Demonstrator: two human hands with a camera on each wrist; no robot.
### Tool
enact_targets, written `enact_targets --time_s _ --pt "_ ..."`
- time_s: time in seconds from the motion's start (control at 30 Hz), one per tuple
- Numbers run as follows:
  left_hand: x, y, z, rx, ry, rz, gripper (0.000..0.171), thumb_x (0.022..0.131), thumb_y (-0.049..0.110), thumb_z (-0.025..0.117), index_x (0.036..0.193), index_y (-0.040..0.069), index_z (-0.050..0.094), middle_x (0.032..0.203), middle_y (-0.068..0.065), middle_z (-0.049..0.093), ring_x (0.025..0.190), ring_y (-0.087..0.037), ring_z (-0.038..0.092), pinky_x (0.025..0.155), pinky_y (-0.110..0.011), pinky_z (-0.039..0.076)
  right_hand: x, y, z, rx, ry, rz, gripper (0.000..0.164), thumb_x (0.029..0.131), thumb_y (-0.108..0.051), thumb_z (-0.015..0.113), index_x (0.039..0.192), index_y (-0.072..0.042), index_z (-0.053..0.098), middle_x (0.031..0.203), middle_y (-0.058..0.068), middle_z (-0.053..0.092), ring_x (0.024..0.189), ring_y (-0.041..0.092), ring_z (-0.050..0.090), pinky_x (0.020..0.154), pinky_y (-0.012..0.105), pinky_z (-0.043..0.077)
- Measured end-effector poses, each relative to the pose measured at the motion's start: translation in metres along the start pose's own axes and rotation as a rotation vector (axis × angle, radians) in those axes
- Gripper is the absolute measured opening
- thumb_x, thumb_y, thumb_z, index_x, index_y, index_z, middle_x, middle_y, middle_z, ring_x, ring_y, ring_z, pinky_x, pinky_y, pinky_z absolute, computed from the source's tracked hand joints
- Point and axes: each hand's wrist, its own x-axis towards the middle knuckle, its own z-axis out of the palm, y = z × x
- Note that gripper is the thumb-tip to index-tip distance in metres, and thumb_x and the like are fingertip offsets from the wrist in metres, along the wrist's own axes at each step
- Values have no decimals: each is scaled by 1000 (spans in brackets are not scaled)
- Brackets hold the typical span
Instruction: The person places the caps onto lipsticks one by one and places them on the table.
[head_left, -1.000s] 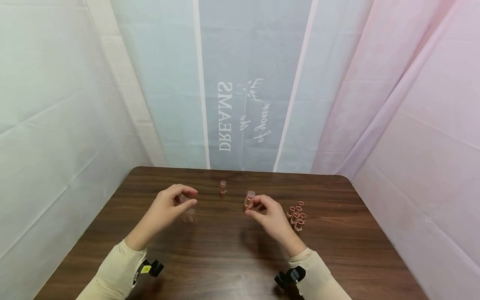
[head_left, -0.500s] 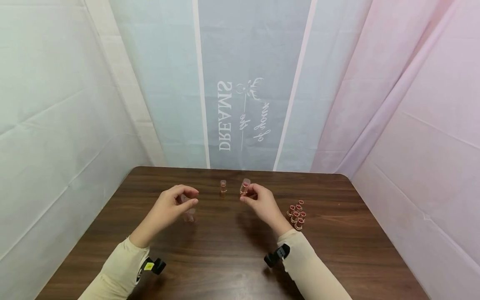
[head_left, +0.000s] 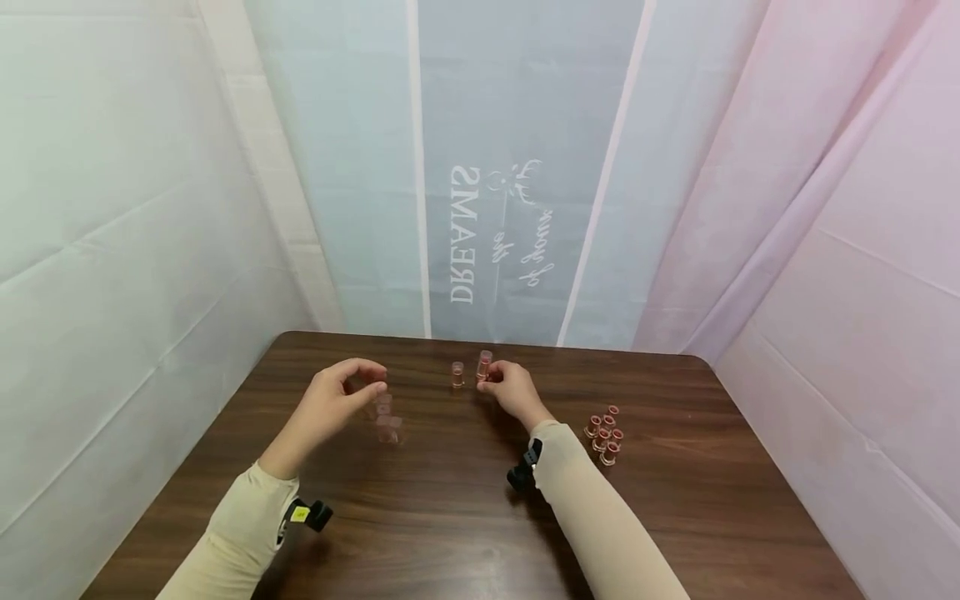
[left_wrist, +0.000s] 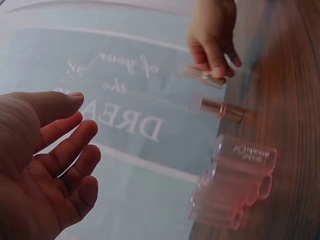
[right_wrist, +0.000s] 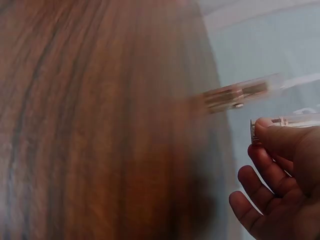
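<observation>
My right hand [head_left: 513, 390] pinches the lower part of a lipstick tube [head_left: 485, 365] with a clear cap on it, near the table's far edge. Just left of it stands a similar capped lipstick tube [head_left: 457, 375], upright on the table; the right wrist view shows this tube [right_wrist: 237, 96] blurred beside my thumb. My left hand [head_left: 333, 398] hovers over the left side with loosely bent fingers and holds nothing. Beside and below it are several clear pinkish lipstick caps [head_left: 389, 429]; printed letters show on one cap [left_wrist: 247, 154] in the left wrist view.
Several uncapped lipstick tubes [head_left: 603, 435] with reddish rims stand grouped to the right of my right forearm. The brown wooden table [head_left: 450, 517] ends at a rounded far edge, with a printed curtain [head_left: 517, 100] hanging behind it.
My right hand has moved forward and slightly left with the capped lipstick tube, coming close to the standing one. My left hand has stayed nearly in place. The head view has shifted slightly.
</observation>
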Motion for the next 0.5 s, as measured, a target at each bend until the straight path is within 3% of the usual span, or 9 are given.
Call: enact_targets --time_s 0.3,0.5 --pt "7 -20 -4 10 -7 -73 24 90 34 68 110 22 66 104 4 68 85 -15 61 70 -26 49 4 11 15 -68 -26 36 14 84 -20 75 93 -14 66 87 0 65 80 16 59 77 36 49" --pt "7 -43 1 21 -8 -135 27 90 29 69 113 17 64 106 -1 67 90 -19 63 75 -35 51 7 12 19 -83 -35 35 17 85 -22 75 99 -15 69 92 -2 68 85 15 62 80 37 51"
